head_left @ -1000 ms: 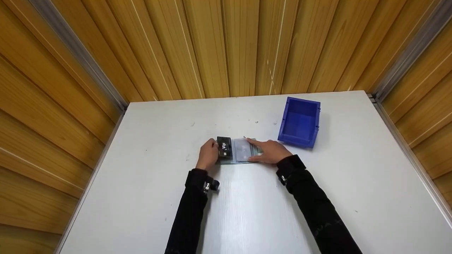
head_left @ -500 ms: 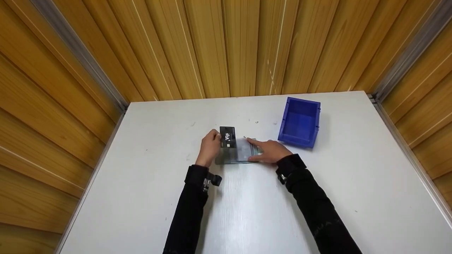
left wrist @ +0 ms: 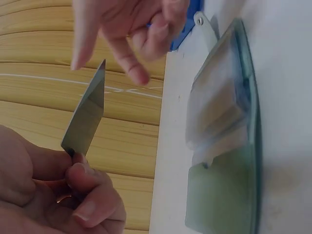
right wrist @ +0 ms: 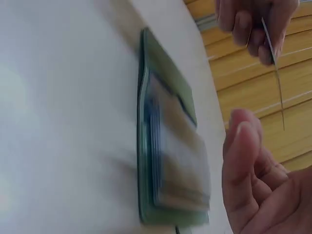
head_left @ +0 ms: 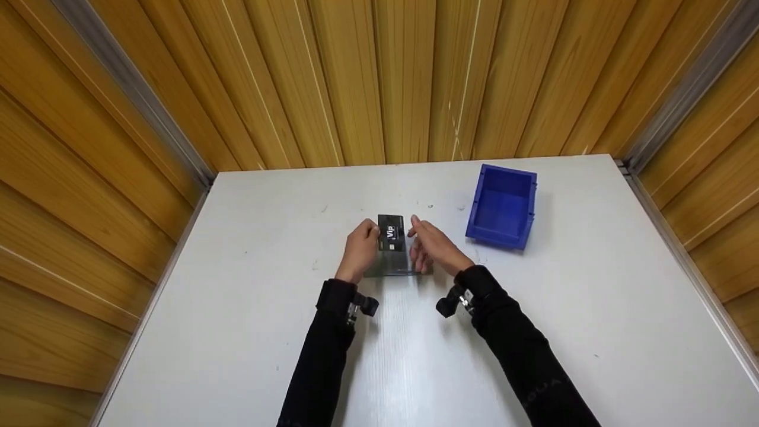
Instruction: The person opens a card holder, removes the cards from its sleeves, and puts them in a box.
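Between thumb and fingers my left hand [head_left: 360, 250] pinches a dark card [head_left: 391, 232] with "Vip" printed on it. In the left wrist view the card [left wrist: 87, 114] stands tilted, raised off the table. Beneath it lies an opened green card holder [head_left: 385, 264], its stack of clear plastic sleeves [left wrist: 217, 92] showing in the left wrist view. My right hand [head_left: 437, 246] hovers beside the card's right edge over the holder, fingers loosely bent with nothing in them. The right wrist view shows a gap between the right fingertips [right wrist: 243, 141] and the card.
A blue plastic bin [head_left: 504, 206] sits at the back right of the white table [head_left: 267, 296]. Wood-patterned panels [head_left: 379, 83] rise behind the table and on both sides. A snap strap [left wrist: 206, 30] sticks out from the holder.
My left hand has lifted the card from the holder and carried it up and slightly right. My right hand has let go of the holder's sleeves and turned toward the card.
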Motion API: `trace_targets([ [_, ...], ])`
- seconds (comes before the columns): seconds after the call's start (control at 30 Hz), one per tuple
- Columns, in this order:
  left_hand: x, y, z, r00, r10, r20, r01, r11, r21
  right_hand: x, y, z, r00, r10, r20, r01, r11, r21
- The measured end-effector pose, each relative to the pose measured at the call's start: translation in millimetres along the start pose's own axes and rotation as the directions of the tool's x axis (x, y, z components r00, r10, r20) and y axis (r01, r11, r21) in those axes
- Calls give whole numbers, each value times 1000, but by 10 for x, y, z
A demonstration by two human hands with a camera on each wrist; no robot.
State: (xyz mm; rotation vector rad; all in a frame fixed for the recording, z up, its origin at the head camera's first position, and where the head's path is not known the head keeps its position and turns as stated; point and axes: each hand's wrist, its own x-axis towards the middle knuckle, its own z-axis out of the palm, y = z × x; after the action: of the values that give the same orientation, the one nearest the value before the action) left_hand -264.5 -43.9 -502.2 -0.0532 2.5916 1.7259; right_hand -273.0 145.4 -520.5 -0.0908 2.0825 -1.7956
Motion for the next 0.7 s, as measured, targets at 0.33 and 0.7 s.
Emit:
trace_targets([
  [0.33,-39,-35,108,998,27,49,-27,1000,3,55,19,355,985,33,-168,-8,988,151],
  [0.7,-42,-78,141,998,-15,65,12,998,57,90,94,377,983,-26,-181,52,988,143],
])
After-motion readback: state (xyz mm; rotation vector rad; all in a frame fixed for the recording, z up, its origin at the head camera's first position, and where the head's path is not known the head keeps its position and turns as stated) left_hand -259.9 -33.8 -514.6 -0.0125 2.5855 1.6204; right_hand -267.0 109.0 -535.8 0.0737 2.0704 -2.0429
